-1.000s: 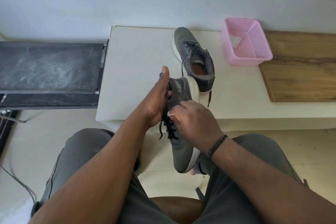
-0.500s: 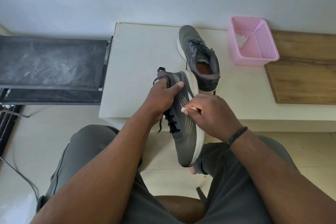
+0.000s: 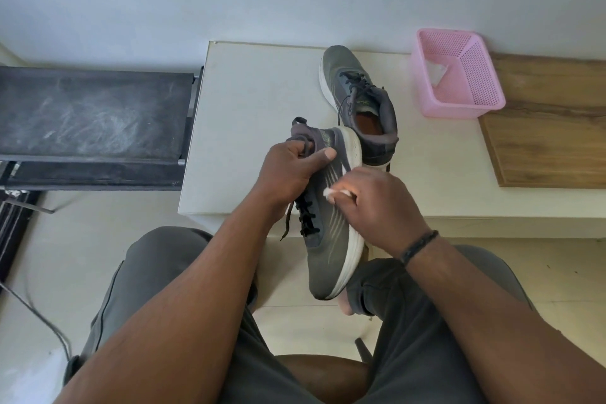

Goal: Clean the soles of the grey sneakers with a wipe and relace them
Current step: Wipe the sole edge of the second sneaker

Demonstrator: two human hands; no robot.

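Note:
My left hand (image 3: 288,174) grips a grey sneaker (image 3: 331,239) by its collar, fingers inside the opening and thumb along the side. The shoe is held above my lap, toe toward me, tilted on its side so its white sole edge faces right. Black laces run down its front. My right hand (image 3: 377,210) pinches a small white wipe (image 3: 334,192) against the shoe's side near the white sole. The second grey sneaker (image 3: 357,102) stands upright on the white table (image 3: 255,115), laced, toe pointing away.
A pink mesh basket (image 3: 459,75) with a white wipe inside sits at the table's back right. A wooden board (image 3: 551,128) lies to its right. A dark bench (image 3: 91,115) stands left of the table. My knees are below the shoe.
The held sneaker has turned so its side and white sole edge face up and right. My right hand with the wipe moved from the laces to the shoe's side.

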